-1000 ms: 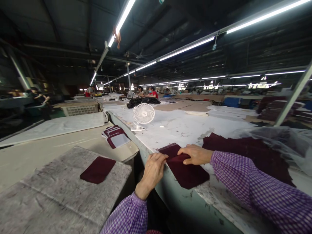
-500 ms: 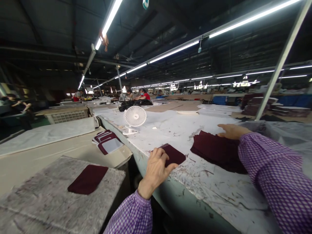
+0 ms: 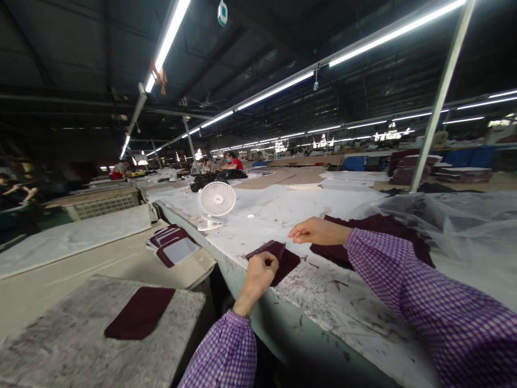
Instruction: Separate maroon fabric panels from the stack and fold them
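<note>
My left hand (image 3: 260, 272) is closed in a pinch on the near edge of a small maroon fabric piece (image 3: 283, 254), which lies at the front edge of the white worktable (image 3: 343, 307). My right hand (image 3: 317, 231) hovers just beyond that piece with its fingers drawn together; I cannot see what, if anything, is in them. A pile of maroon fabric pieces (image 3: 388, 226) lies under and behind my right forearm, partly covered by clear plastic.
A small white fan (image 3: 216, 199) stands further back on the table. Left of the gap are a stack of maroon-and-white pieces (image 3: 173, 245) and a maroon piece (image 3: 139, 319) on a grey felt pad (image 3: 60, 345). A metal pole (image 3: 438, 97) rises at right. Other people (image 3: 230, 160) work far off.
My right hand left the small piece, reached to the maroon pile, then came back toward the small piece. My left hand went from lying on the piece to pinching its edge.
</note>
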`<state>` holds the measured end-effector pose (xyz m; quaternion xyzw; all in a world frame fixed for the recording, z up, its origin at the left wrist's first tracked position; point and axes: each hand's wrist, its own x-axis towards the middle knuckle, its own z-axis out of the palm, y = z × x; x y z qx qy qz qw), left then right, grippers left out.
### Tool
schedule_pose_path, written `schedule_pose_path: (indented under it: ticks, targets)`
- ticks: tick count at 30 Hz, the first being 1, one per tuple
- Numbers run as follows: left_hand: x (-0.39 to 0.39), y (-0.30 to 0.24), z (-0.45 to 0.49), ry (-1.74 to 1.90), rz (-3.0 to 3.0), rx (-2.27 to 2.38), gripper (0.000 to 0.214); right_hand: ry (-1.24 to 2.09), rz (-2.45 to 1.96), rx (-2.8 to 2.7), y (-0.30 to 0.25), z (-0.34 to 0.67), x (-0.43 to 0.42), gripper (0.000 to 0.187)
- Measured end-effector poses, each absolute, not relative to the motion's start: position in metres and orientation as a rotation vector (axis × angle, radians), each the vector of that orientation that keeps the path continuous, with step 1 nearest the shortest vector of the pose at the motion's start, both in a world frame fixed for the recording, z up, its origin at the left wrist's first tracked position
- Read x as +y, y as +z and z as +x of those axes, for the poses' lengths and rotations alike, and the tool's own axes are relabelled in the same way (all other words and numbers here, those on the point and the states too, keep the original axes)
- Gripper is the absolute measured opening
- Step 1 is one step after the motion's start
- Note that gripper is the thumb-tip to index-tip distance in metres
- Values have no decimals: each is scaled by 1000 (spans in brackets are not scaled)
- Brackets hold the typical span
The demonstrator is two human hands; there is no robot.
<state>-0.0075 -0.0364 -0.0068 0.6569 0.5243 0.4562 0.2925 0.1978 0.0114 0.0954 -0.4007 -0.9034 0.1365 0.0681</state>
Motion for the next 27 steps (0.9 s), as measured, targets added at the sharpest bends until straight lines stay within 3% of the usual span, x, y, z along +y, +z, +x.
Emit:
schedule_pose_path:
  ticks: [4,12,20,24,27]
  targets:
    - [-36,-11,-10,1371,1434,1189,12,282,-1090,-2787,72,170,4,30]
    - [-27,3,-79,1773,754,931,8,72,-988,-2834,20,151,3,41]
    - [-44,20,-124,2053,550,909,5,279,-1053,-2754,25,149,3,42]
    - [-61,12,-74,1954,1013,1019,8,503,-1099,-2621,32,151,9,45]
    - [-77,3,-33,1648,1791,1120,7,968,-1142,-2492,41,158,11,74]
